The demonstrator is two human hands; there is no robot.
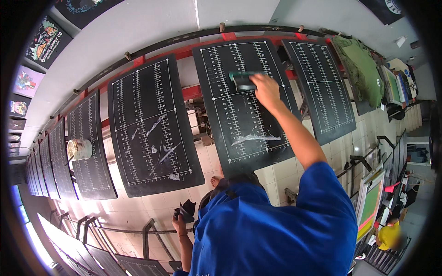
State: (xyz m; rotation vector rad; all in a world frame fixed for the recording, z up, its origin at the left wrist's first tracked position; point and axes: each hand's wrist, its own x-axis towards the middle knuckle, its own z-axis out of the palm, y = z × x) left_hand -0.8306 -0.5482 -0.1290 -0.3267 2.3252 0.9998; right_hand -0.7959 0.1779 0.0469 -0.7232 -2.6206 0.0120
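My right hand (265, 89) reaches over a black printing board (230, 115) marked with white rulers. Its fingers are closed on a dark hand tool with a green edge (244, 82), held at the board's upper half. The tool's kind is unclear, and whether it touches the surface cannot be told. Whitish, peeling residue (256, 137) lies across the board's near part. Low at my left side, away from the boards, my left hand (179, 224) is closed on a crumpled black piece (186, 210) that looks like cloth.
Another ruled board (152, 124) with pale scraps stands to the left. Further left, a stained white bucket (79, 149) rests on a board. A green garment (359, 69) covers a board at right. Metal frames (148, 234) stand behind me, and a person in yellow (389, 236) is at lower right.
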